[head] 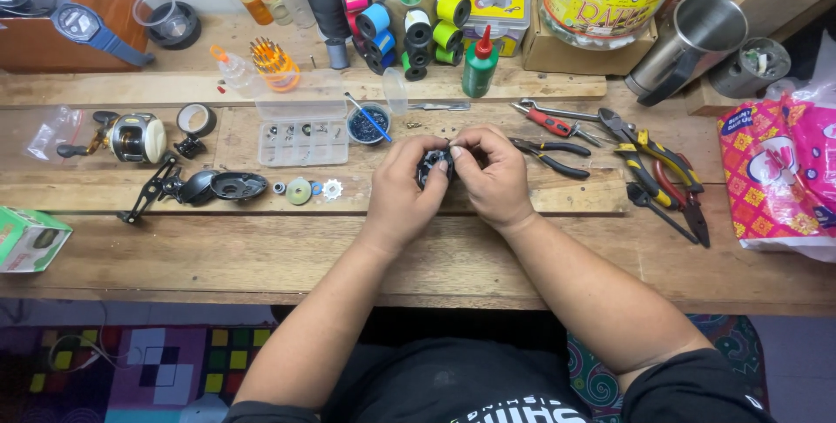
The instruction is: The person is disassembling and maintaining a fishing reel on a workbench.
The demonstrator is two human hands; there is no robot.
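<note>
Black reel part sits pinched between both hands above the table: left hand cups it, right hand grips its top edge with fingertips. A slip could drop small pieces among the pliers.

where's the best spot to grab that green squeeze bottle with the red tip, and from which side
Probably round the middle of the green bottle, coming from its right, where a bare strip of bench separates it from the cardboard box. It stands upright with a round body wide enough to wrap; the narrow red nozzle gives little grip. The thread spools crowd its left side. Both the left hand and right hand are occupied holding a small black part.
</note>
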